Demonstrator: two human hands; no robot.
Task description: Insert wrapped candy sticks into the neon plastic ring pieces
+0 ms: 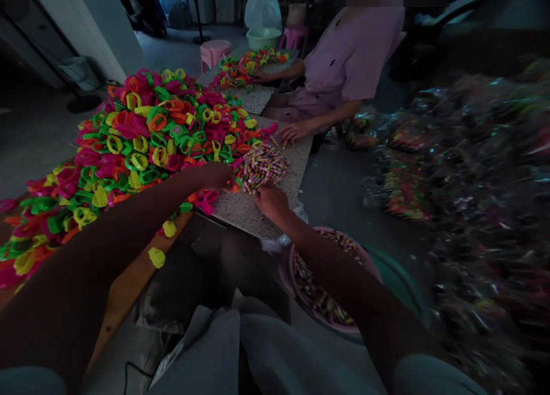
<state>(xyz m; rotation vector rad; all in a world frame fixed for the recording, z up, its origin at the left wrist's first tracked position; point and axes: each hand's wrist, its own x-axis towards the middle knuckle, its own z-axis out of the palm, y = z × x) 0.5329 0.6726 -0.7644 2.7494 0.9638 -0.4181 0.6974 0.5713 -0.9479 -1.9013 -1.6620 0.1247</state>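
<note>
Spreading across the left and centre of the frame, a heap of bright plastic rings (141, 131) covers the bench (244, 211). At centre, the left hand (217, 176) rests at the heap's edge, fingers curled around a small orange piece (234, 187). Just right of it lies a pile of small striped candy sticks (262, 167); the right hand (270, 201) touches its near edge, though whether it grips anything cannot be told. Lower right, a pink basin (326, 303) holds more sticks. At upper right, a co-worker's hand (294, 131) rests on the bench.
</note>
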